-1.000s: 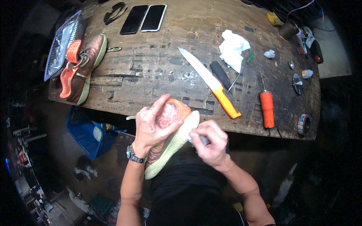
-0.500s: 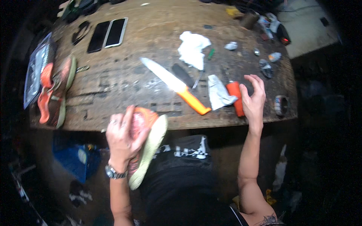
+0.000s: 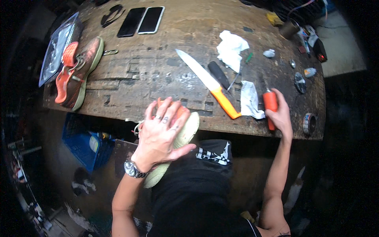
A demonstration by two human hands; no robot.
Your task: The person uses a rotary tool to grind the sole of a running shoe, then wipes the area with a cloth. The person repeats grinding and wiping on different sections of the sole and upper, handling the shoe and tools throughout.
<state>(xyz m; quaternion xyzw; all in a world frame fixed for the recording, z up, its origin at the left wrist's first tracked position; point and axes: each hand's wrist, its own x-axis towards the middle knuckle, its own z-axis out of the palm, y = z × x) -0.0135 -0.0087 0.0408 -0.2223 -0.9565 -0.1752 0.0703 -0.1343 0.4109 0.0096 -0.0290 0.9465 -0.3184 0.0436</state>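
Note:
My left hand (image 3: 160, 132) lies over a shoe (image 3: 189, 128) with coral fabric and a pale yellow sole. Its fingers curl over the upper while the thumb reaches across the sole; the shoe is tilted at the table's front edge, above my lap, and partly hidden by the hand. At the right, my right hand (image 3: 281, 116) closes around the orange handle of a tool with a thin metal shaft (image 3: 270, 101). Beside that handle is a crumpled white piece of paper or cloth (image 3: 250, 100). Left of it lies a knife (image 3: 213, 87) with an orange handle.
The matching shoe (image 3: 81, 73) sits at the left beside a clear plastic tray (image 3: 59, 51). Two phones (image 3: 151, 20) lie at the back. A black-handled tool (image 3: 219, 74), white tissue (image 3: 231, 49) and a tape roll (image 3: 309, 123) are on the worn wooden table (image 3: 138, 75).
My right hand has gone from hovering open beside the orange-handled tool to gripping it. My left hand has shifted to lie over the shoe, its back facing up. The whole view has moved.

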